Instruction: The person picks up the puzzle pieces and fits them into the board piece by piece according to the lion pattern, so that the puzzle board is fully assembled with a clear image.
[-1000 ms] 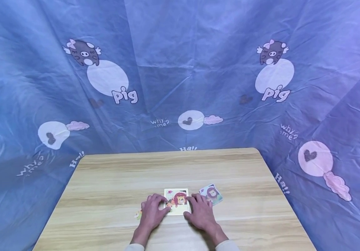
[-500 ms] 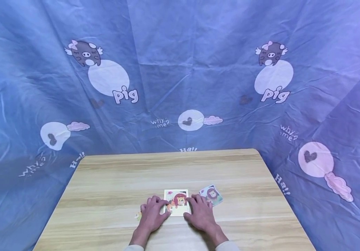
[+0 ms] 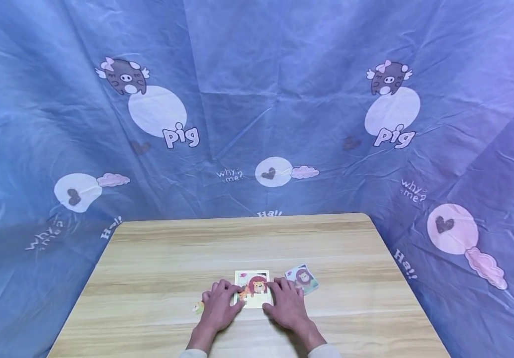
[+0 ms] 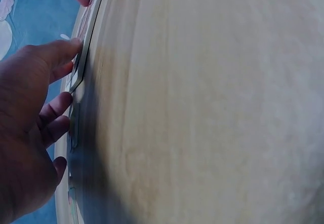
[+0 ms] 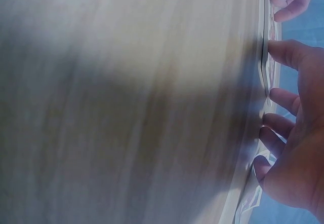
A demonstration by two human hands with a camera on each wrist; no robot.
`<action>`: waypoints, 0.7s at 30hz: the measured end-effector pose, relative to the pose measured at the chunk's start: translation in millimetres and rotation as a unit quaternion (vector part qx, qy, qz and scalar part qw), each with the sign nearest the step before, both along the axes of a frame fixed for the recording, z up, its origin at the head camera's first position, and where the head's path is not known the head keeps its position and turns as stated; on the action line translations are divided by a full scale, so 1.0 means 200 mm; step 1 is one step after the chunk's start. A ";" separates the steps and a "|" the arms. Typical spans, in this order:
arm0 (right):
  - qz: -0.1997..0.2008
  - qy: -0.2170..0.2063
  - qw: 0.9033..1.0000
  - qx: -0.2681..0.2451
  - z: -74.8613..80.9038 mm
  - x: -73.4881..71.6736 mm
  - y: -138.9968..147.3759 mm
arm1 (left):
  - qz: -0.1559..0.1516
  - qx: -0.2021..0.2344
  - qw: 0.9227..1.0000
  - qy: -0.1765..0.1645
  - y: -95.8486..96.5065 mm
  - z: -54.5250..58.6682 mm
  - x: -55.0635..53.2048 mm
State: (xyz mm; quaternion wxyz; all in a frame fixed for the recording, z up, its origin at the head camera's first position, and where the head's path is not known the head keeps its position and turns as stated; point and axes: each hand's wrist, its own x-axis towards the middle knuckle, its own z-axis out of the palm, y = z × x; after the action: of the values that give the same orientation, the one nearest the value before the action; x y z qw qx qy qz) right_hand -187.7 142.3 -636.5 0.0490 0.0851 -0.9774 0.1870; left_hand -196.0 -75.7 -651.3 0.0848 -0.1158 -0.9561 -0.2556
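In the head view, a small jigsaw puzzle board [image 3: 252, 307] with a pale rim lies flat between the two hands. A lion's head [image 3: 258, 285] shows on its upper right part, and the lower part is plain cream. My left hand [image 3: 218, 306] pinches an orange-patterned puzzle piece [image 3: 244, 293] at the board's left side, between thumb and index finger. My right hand [image 3: 286, 302] holds the board's right edge, its index finger higher up and its thumb near the lower corner. In the left wrist view, the left thumb [image 4: 71, 45] sits at the board's edge.
A picture card with a lion [image 3: 302, 278] lies tilted beyond the right hand, partly covered by it. A yellow-green puzzle piece [image 3: 199, 308] peeks out left of the left hand. The wooden table [image 3: 163, 248] meets a blue printed cloth [image 3: 239, 114] behind.
The orange-patterned piece has shifted slightly and sits straighter in the board's left side, the left hand moving a little right with it. The right hand stays in place.
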 end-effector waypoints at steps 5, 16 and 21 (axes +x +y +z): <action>0.000 -0.004 1.000 0.002 0.01 0.00 0.00 | 0.009 0.000 1.000 0.012 0.01 0.00 0.00; 0.006 -0.006 1.000 0.008 0.02 0.00 -0.01 | 0.052 0.001 0.998 0.045 0.03 -0.02 0.04; 0.004 -0.005 1.000 0.009 0.02 0.01 -0.01 | 0.050 -0.036 0.996 0.066 0.03 -0.01 0.05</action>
State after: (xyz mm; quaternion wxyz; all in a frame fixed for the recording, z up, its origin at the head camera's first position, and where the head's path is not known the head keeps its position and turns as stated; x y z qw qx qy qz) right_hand -185.5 140.9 -632.1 0.0422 0.0886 -0.9789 0.1793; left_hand -186.7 -68.8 -652.8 0.1558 -0.0877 -0.9616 -0.2083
